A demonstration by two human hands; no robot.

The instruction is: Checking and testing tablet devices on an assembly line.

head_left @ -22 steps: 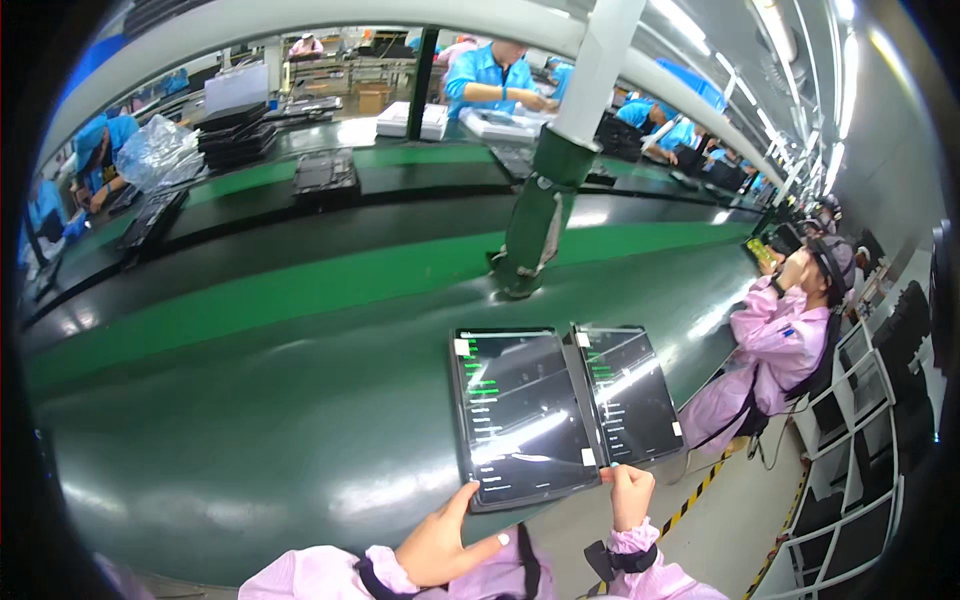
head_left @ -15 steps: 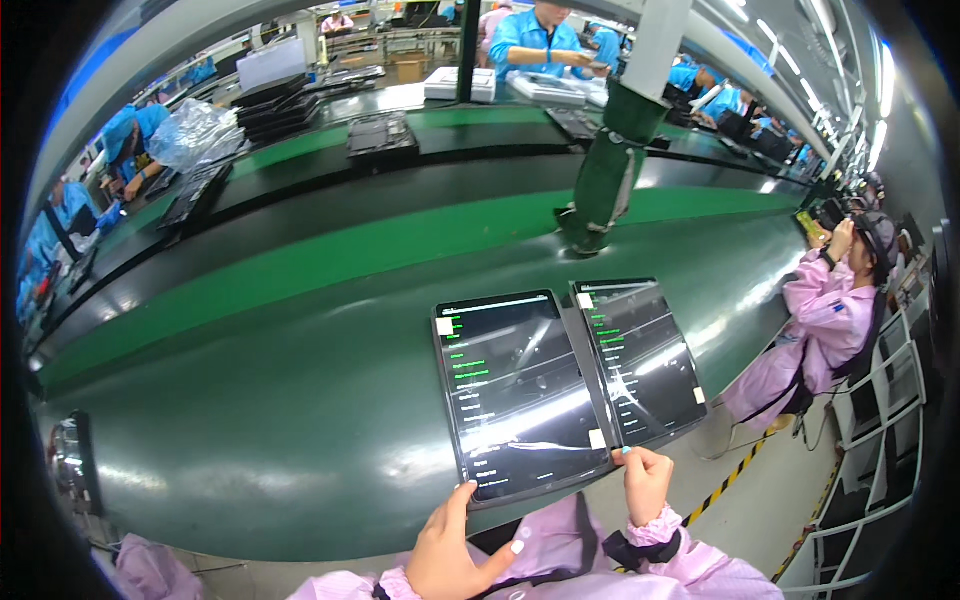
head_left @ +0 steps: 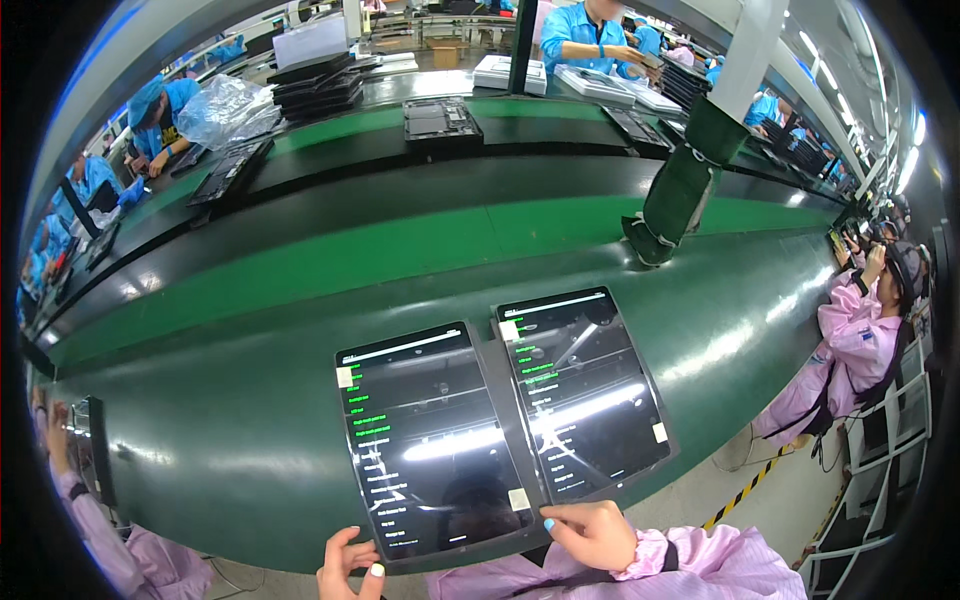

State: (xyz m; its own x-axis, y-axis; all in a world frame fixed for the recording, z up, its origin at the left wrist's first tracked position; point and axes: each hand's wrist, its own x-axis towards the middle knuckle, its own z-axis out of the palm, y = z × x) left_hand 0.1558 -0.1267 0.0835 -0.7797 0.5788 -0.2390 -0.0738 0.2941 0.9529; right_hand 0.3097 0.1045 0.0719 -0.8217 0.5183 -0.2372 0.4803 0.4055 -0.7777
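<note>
Two tablets lie screen up side by side on the green work surface point(head_left: 230, 440). Their lit dark screens carry lists of green and white lines, and small pale stickers sit near the corners. At the lower left corner of the left tablet point(head_left: 430, 470) is my left hand point(head_left: 350, 568), its fingers bent but apart. My right hand point(head_left: 595, 537) is closed, with thumb and forefinger pinched at that tablet's lower right corner. This pinch is also just below the right tablet point(head_left: 585, 400), which neither hand holds.
A wrapped green post point(head_left: 680, 195) rises beyond the tablets. Opened device bodies point(head_left: 440, 122) lie along the far line near stacked dark panels point(head_left: 315, 88) and clear plastic point(head_left: 228, 110). A co-worker in pink point(head_left: 860, 330) sits at the right; another person's arm point(head_left: 70, 470) reaches in at left.
My view has shifted, so the scene sits differently. The left tablet has come toward me, and the gap between the tablets is wider. Both hands moved with its lower corners.
</note>
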